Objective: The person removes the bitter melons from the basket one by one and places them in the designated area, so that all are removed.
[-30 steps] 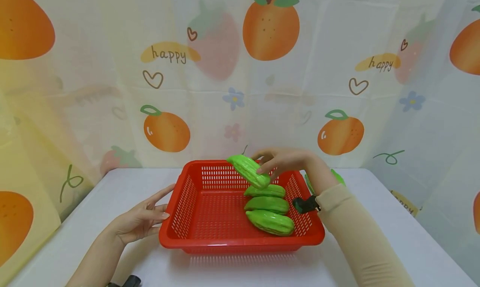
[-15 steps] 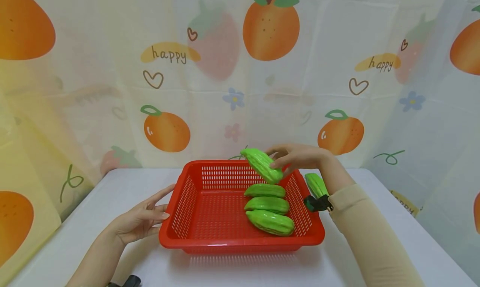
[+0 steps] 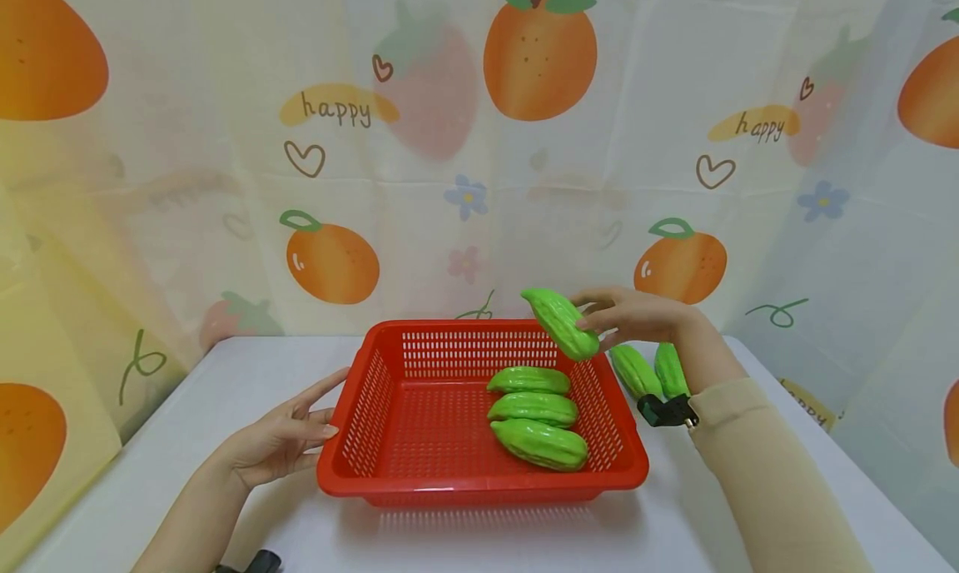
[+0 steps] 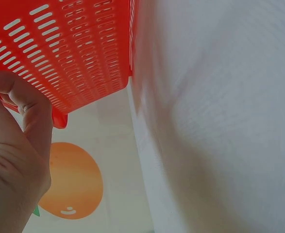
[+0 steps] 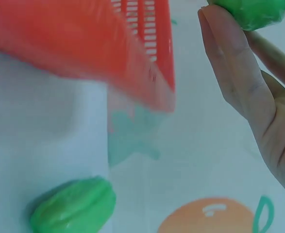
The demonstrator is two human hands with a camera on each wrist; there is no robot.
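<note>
A bright green ribbed bitter melon (image 3: 560,323) is pinched between the thumb and fingers of my right hand (image 3: 629,315), above the back right corner of a red plastic basket (image 3: 479,483). In the right wrist view only the lower end of this bitter melon (image 5: 256,12) shows. Three more bitter melons lie side by side in the basket's right half, the nearest bitter melon (image 3: 539,445) tilted slightly. My left hand (image 3: 280,440) holds the basket's left rim; the left wrist view shows bent fingers against the slotted basket wall (image 4: 79,48).
Right of the basket, on the white table (image 3: 247,373), lie a bitter melon (image 3: 635,371) and another bitter melon (image 3: 671,370), partly behind my right forearm. A fruit-printed curtain (image 3: 479,223) hangs behind the table.
My right hand has carried the bitter melon rightward and slightly up, from over the basket's middle to its back right corner. The left hand and basket stay still.
</note>
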